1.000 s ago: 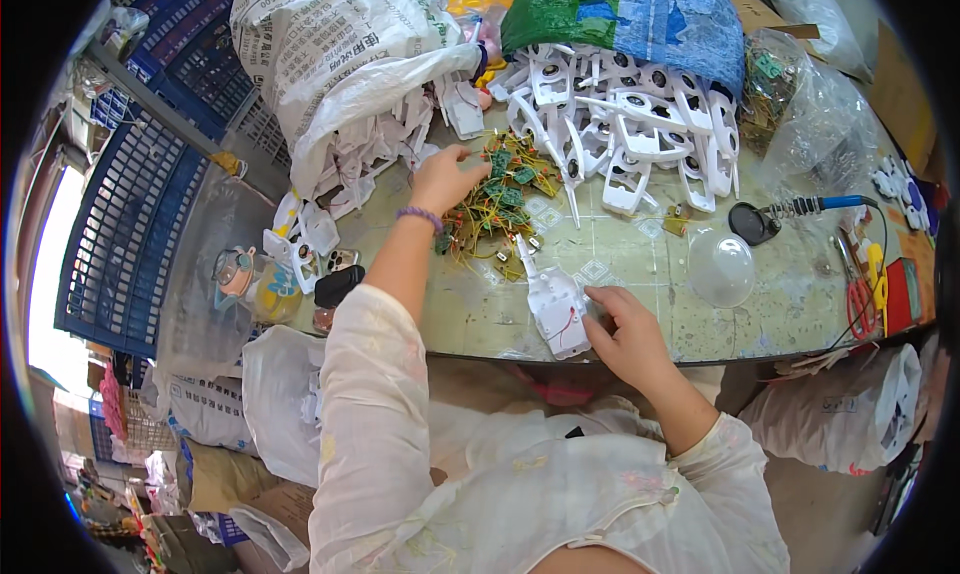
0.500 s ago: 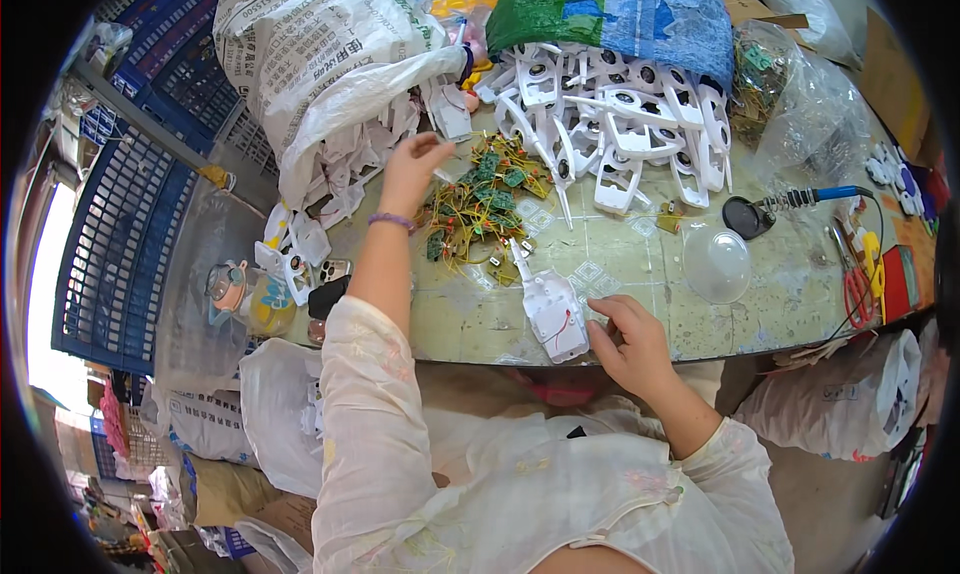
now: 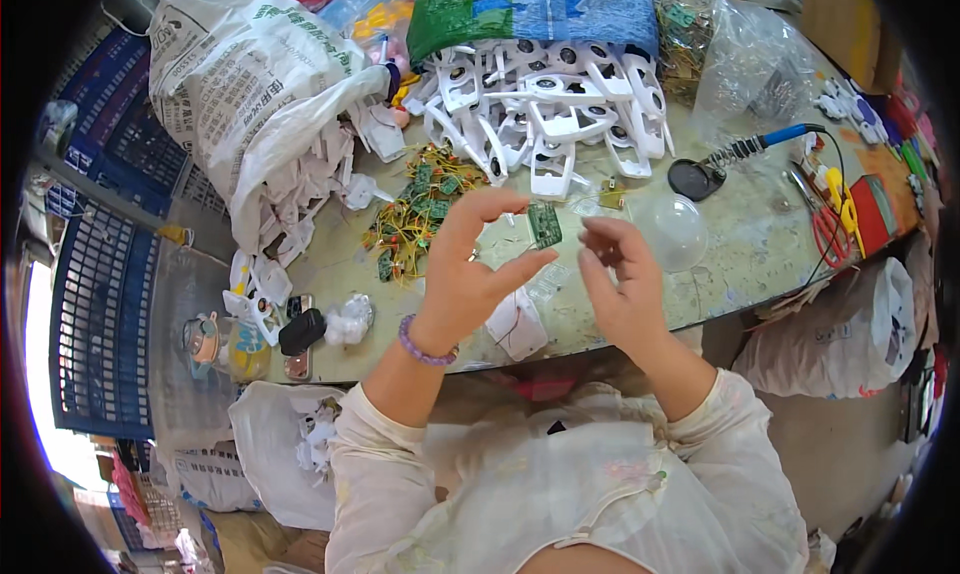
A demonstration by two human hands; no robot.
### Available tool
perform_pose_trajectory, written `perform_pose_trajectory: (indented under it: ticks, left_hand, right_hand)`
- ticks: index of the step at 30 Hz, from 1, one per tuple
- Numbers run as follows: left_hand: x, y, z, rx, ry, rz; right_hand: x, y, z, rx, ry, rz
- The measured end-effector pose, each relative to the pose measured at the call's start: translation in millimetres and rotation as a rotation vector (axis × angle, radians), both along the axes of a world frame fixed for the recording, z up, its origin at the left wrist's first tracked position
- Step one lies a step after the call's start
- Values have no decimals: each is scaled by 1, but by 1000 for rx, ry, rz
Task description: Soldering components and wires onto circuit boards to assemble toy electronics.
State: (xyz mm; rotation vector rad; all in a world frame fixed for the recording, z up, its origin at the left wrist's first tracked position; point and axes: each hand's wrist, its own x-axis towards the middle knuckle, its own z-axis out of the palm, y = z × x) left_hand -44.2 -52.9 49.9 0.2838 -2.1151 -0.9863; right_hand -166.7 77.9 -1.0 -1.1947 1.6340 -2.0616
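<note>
Between the thumb and index finger of my left hand [image 3: 465,274] is a small green circuit board [image 3: 545,225], raised above the table. My right hand [image 3: 628,286] hovers just right of the board, thumb and fingers apart, with nothing visible in it. Below and between my hands lies a white plastic housing [image 3: 517,326] with a thin red wire, partly covered by my left hand. Left of and behind my left hand is a tangled pile of wired circuit boards [image 3: 425,199] with yellow wires.
White plastic frames [image 3: 560,124] spill from a blue and green sack at the back. A soldering iron [image 3: 740,154] rests in its stand, with a clear dome [image 3: 672,232] nearby. Red scissors [image 3: 828,232] lie at right. A white sack [image 3: 255,104] of parts stands left.
My left hand has come back from the wired board pile and now holds a green circuit board over the housing. My right hand has lifted toward it. The view has shifted right.
</note>
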Motion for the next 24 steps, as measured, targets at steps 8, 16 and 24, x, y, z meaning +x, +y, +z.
perform_pose_trajectory:
  ticks: [8, 16, 24]
  left_hand:
    - [-5, 16, -26, -411, 94, -43]
    - [16, 26, -30, -214, 13, 38]
    - [19, 23, -28, 57, -249, -146]
  right_hand:
    - [-2, 16, 2, 49, -933, 518]
    - [-5, 14, 4, -3, -836, 282]
    - [2, 11, -7, 95, -482, 308]
